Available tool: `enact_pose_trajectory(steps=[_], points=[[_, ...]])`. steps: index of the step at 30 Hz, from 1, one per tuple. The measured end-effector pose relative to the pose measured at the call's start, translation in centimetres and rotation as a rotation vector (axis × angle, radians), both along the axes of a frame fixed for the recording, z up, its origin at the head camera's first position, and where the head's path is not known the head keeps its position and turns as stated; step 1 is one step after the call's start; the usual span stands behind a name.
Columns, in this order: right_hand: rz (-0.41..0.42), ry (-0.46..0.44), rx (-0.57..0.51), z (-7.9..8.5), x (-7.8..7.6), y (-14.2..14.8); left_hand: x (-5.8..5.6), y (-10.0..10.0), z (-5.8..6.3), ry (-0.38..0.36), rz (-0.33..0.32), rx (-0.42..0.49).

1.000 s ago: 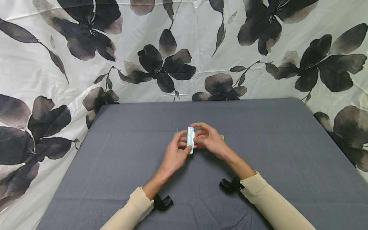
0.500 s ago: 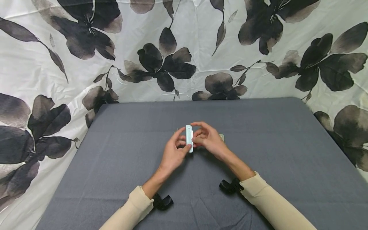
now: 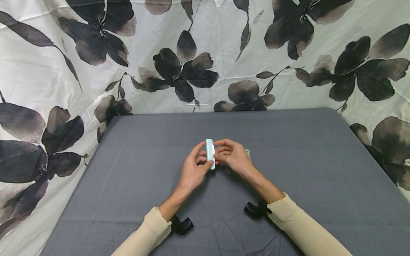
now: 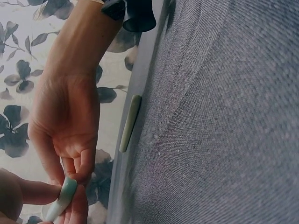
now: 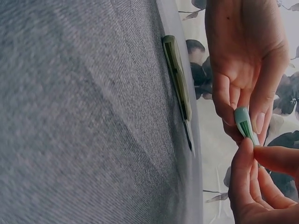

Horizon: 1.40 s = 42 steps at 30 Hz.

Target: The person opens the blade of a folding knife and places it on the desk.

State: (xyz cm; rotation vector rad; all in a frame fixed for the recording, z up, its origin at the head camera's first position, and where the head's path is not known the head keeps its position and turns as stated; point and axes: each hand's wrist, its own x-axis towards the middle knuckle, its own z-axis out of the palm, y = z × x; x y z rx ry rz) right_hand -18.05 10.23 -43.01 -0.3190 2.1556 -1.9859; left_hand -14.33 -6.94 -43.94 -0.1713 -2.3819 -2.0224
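Note:
A slim light-blue folding knife (image 3: 210,153) stands nearly upright between the two hands, a small round pivot near its top. My left hand (image 3: 193,171) holds its handle, thumb low on the front and fingers behind. On the other side, my right hand (image 3: 235,158) pinches the whitish strip along the knife's right edge between thumb and fingers. The right wrist view shows a long slot in the blue handle (image 5: 243,120) and those pinching fingertips just below it. How far the blade is out is hard to tell.
A green handle (image 5: 176,77) with a thin pointed metal piece lies on the grey cloth-covered table (image 3: 144,149), partly hidden behind the right hand in the head view. Black wrist mounts (image 3: 182,226) hang under both sleeves. A floral cloth (image 3: 237,42) hangs behind the table.
The blue knife and left hand have shifted slightly left and upward over the second. The right index finger has come down a little near the knife's top. Both hands keep their hold.

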Motion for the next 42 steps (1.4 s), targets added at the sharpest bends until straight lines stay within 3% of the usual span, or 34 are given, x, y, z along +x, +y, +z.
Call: enact_pose_trajectory(steps=[12,27,42], points=[[-0.031,0.022,-0.001,-0.2,-0.1,0.1,-0.2,-0.2,-0.1,-0.013,-0.025,0.020],[0.011,-0.019,0.019,0.3,-0.8,0.3,-1.0,-1.2,1.0,-0.057,-0.062,-0.017],[0.036,-0.080,0.041,0.4,-0.8,0.5,-1.3,-1.0,0.8,-0.084,-0.058,0.045]])
